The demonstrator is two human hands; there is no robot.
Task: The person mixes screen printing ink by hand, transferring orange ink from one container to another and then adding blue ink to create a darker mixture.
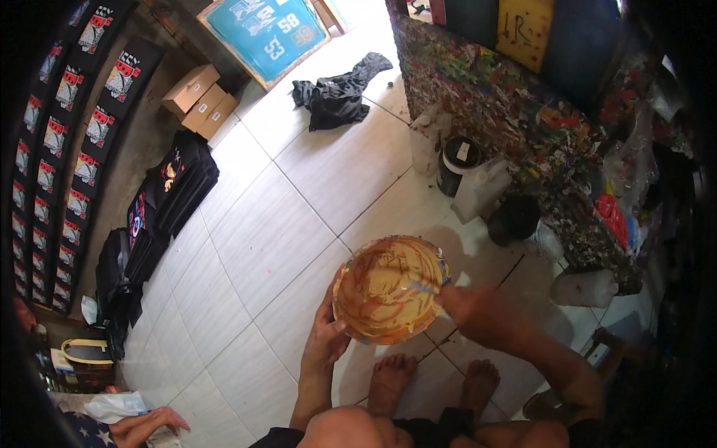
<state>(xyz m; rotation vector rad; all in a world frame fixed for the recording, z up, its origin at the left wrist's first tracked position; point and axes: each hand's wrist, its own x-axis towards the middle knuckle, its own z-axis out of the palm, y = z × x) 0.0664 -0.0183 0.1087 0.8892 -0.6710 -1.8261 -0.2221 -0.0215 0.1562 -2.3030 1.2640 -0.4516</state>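
Pale floor tiles point(299, 224) spread beneath a person's bare feet point(392, 377) as a round bowl point(390, 290) was held just above them, near the middle of the head view. Its inside was smeared with tan and orange-brown paint in swirling streaks, and its rim was crusted with mixed colours. The left hand point(326, 336) cupped the bowl's lower left edge, thumb pressed on the rim and fingers curled underneath. The right hand point(467, 308), blurred, met the bowl's right rim, its fingers closed around a thin tool point(426, 286) that lay inside the bowl; how tightly they gripped could not be told. Just beyond, on the right, a black bucket point(458, 164), white jugs point(479, 190) and a dark pot point(514, 219) stood against a paint-spattered bench point(508, 112). On the left, folded black shirts point(175, 190) were stacked beside a long rack of printed shirts point(67, 127). Farther off lay a crumpled dark cloth point(336, 93), cardboard boxes point(200, 97) and a framed blue printing screen point(265, 33). Another person's hand point(153, 424) rested at the lower left corner.
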